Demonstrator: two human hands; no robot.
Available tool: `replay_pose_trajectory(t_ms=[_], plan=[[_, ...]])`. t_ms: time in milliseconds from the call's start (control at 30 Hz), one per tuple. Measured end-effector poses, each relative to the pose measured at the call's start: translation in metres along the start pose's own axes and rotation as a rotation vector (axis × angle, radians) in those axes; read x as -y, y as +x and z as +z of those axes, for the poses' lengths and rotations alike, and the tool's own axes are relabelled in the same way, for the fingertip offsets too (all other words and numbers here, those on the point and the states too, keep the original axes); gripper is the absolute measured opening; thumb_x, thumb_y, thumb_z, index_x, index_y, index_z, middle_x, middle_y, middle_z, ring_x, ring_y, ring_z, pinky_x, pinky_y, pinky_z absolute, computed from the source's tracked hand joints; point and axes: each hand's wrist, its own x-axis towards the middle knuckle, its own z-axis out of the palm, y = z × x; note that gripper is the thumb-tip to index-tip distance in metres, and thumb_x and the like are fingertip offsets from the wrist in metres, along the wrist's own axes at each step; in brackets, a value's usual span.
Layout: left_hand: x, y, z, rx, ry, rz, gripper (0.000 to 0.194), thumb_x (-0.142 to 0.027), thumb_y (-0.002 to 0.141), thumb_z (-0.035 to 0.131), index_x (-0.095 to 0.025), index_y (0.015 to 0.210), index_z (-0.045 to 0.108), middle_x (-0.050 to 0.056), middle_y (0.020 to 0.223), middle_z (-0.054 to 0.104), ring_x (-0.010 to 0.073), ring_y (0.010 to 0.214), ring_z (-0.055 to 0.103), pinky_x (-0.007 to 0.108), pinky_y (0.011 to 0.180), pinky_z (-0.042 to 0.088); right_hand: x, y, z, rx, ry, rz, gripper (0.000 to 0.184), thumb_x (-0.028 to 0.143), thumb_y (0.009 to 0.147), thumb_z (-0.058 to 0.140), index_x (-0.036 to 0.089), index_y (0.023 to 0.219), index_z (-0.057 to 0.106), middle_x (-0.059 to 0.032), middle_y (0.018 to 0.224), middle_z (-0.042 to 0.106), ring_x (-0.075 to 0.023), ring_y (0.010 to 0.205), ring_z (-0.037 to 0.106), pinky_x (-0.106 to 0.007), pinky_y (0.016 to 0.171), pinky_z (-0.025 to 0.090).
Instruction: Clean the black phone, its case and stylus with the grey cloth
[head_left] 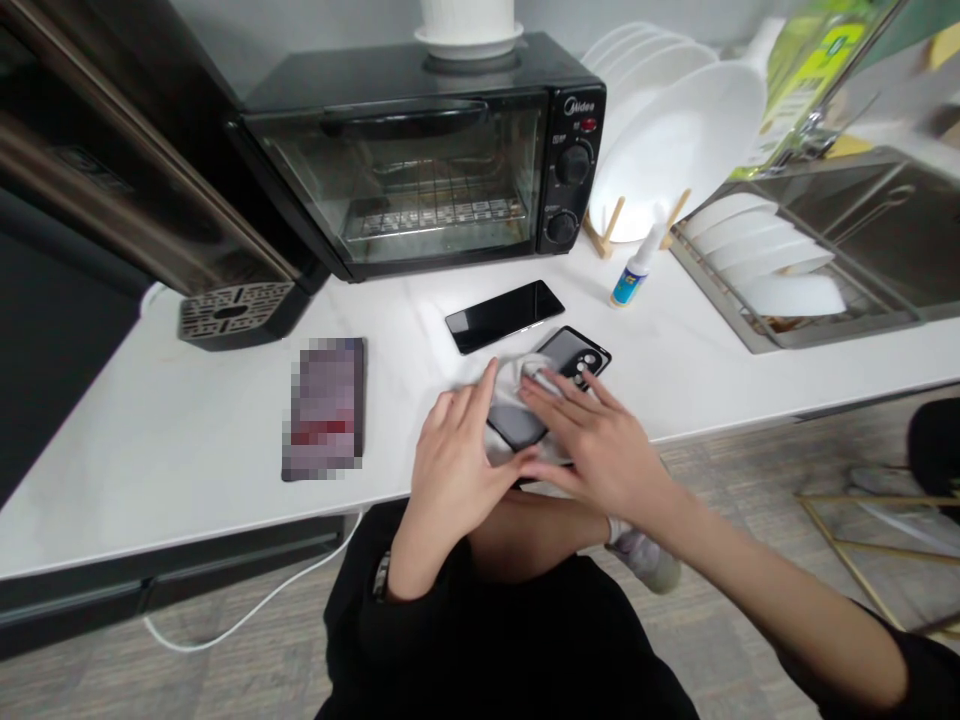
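A clear phone case with a black rim [517, 426] lies slanted on the counter by its front edge, its camera cutouts toward the upper right. My left hand [455, 465] steadies the case's lower-left end, which sits between the thumb and the outstretched fingers. Under the fingers of my right hand [596, 435] a light grey cloth [514, 378] is pressed onto the case. Part of the cloth spreads out beneath the case, and my hands hide some of both. Just beyond them rests a black phone [505, 316], screen up.
Behind stands a toaster oven [435, 180] with a white pot on top. A small spray bottle [632, 272] is to the right, before racked white plates [675, 140] and a sink [757, 335]. At left are a pixelated flat item [326, 408] and a drip tray [236, 312].
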Motion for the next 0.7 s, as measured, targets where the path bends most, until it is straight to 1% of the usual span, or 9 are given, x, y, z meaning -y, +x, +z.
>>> replay_pose_trajectory(t_ms=[67, 133, 233, 333, 400, 500, 600, 667, 700], plan=[[0.0, 0.0, 0.0, -0.005, -0.002, -0.001, 0.1, -0.051, 0.088, 0.076, -0.025, 0.167, 0.021, 0.009, 0.142, 0.063, 0.0316, 0.122, 0.055, 0.046, 0.109, 0.046, -0.024, 0.008, -0.006, -0.047, -0.093, 0.118, 0.075, 0.068, 0.103, 0.043, 0.014, 0.153, 0.052, -0.0141, 0.157, 0.056, -0.0367, 0.154, 0.042, -0.067, 0.126, 0.03], [0.0, 0.0, 0.001, -0.011, -0.006, 0.0, 0.099, -0.049, 0.088, 0.077, -0.026, 0.167, 0.02, 0.008, 0.144, 0.062, 0.0314, 0.123, 0.054, 0.047, 0.11, 0.045, -0.028, 0.013, -0.005, -0.086, -0.14, 0.193, 0.08, 0.069, 0.102, 0.042, 0.008, 0.152, 0.052, -0.0186, 0.156, 0.055, -0.0412, 0.156, 0.036, -0.071, 0.125, 0.027], [0.001, 0.0, 0.001, -0.011, -0.007, 0.01, 0.096, -0.042, 0.089, 0.075, -0.025, 0.167, 0.021, 0.009, 0.143, 0.062, 0.0317, 0.122, 0.055, 0.047, 0.109, 0.046, 0.006, 0.008, 0.005, -0.068, -0.082, 0.117, 0.097, 0.078, 0.096, 0.044, -0.001, 0.152, 0.048, -0.0252, 0.159, 0.049, -0.0405, 0.16, 0.029, -0.069, 0.128, 0.025], [0.001, -0.001, 0.001, -0.01, 0.009, 0.001, 0.091, -0.029, 0.09, 0.071, -0.024, 0.167, 0.023, 0.01, 0.143, 0.062, 0.0307, 0.121, 0.055, 0.046, 0.108, 0.047, 0.047, -0.006, 0.01, 0.0, 0.028, -0.02, 0.098, 0.081, 0.095, 0.042, -0.001, 0.149, 0.051, -0.0242, 0.158, 0.051, -0.035, 0.157, 0.038, -0.062, 0.131, 0.025], [0.001, -0.001, 0.0, 0.001, 0.01, -0.012, 0.092, -0.03, 0.089, 0.072, -0.023, 0.167, 0.023, 0.009, 0.144, 0.062, 0.0305, 0.123, 0.054, 0.046, 0.109, 0.047, 0.051, -0.014, 0.005, 0.035, 0.059, -0.038, 0.092, 0.079, 0.097, 0.041, 0.004, 0.149, 0.053, -0.0197, 0.158, 0.053, -0.032, 0.153, 0.045, -0.061, 0.131, 0.027], [-0.001, 0.0, 0.0, 0.014, -0.002, -0.013, 0.098, -0.046, 0.088, 0.077, -0.024, 0.167, 0.023, 0.009, 0.145, 0.062, 0.0312, 0.125, 0.054, 0.046, 0.111, 0.046, 0.021, -0.015, -0.009, 0.042, 0.016, 0.01, 0.08, 0.074, 0.101, 0.039, 0.013, 0.151, 0.053, -0.0129, 0.158, 0.054, -0.0303, 0.15, 0.05, -0.061, 0.13, 0.029], [-0.002, 0.0, 0.0, -0.002, -0.004, -0.002, 0.099, -0.049, 0.088, 0.078, -0.025, 0.167, 0.023, 0.008, 0.144, 0.063, 0.0309, 0.124, 0.054, 0.046, 0.111, 0.045, -0.018, -0.002, -0.014, -0.033, -0.103, 0.122, 0.079, 0.071, 0.102, 0.041, 0.012, 0.152, 0.052, -0.0158, 0.157, 0.055, -0.0351, 0.147, 0.052, -0.064, 0.127, 0.03], [-0.002, 0.0, 0.001, -0.014, -0.001, -0.004, 0.099, -0.048, 0.088, 0.078, -0.027, 0.167, 0.022, 0.007, 0.144, 0.063, 0.0311, 0.123, 0.055, 0.046, 0.111, 0.045, -0.025, 0.009, -0.008, -0.081, -0.149, 0.186, 0.08, 0.07, 0.101, 0.043, 0.008, 0.152, 0.052, -0.0197, 0.155, 0.056, -0.0382, 0.145, 0.054, -0.065, 0.126, 0.032], [-0.002, 0.0, 0.001, -0.018, 0.0, -0.006, 0.099, -0.048, 0.087, 0.078, -0.027, 0.167, 0.022, 0.008, 0.143, 0.063, 0.0315, 0.123, 0.055, 0.047, 0.11, 0.045, -0.021, 0.014, -0.003, -0.097, -0.144, 0.197, 0.083, 0.071, 0.1, 0.044, 0.006, 0.151, 0.053, -0.0214, 0.155, 0.056, -0.0392, 0.145, 0.054, -0.064, 0.125, 0.034]])
